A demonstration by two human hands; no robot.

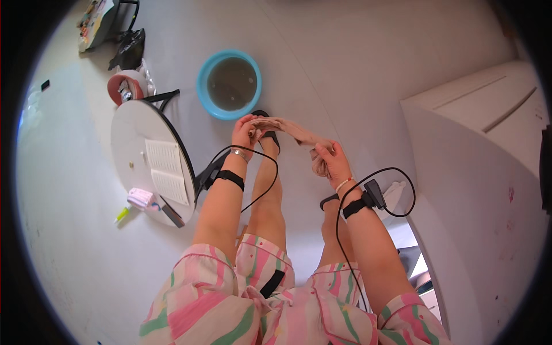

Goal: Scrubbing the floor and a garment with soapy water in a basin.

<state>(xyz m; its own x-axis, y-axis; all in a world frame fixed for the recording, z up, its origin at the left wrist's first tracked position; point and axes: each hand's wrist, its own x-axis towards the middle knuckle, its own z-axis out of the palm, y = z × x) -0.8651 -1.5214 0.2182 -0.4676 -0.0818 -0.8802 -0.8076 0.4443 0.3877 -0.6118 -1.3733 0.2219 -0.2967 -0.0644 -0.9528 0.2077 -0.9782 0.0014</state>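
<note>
A strip of beige-pink cloth [290, 127] stretches between my two hands, slightly slack and bunched at both ends. My left hand [245, 133] is closed on its left end, just below the basin's near rim. At the other end, my right hand [336, 163] pinches the cloth, and a loose fold hangs beside the fingers. Beyond my left hand, a light blue basin [203, 98] stands on the floor with murky grey-brown water in it. The cloth is held in the air, apart from the basin.
At left is a round white table [127, 135] with an open book [167, 167], a pink pouch [141, 198] and a dark flat object [171, 213]. Behind it are a pink-and-white bin [116, 86] and a black bag [131, 49]. A white cabinet [460, 138] stands right. Black cables loop from both wrists.
</note>
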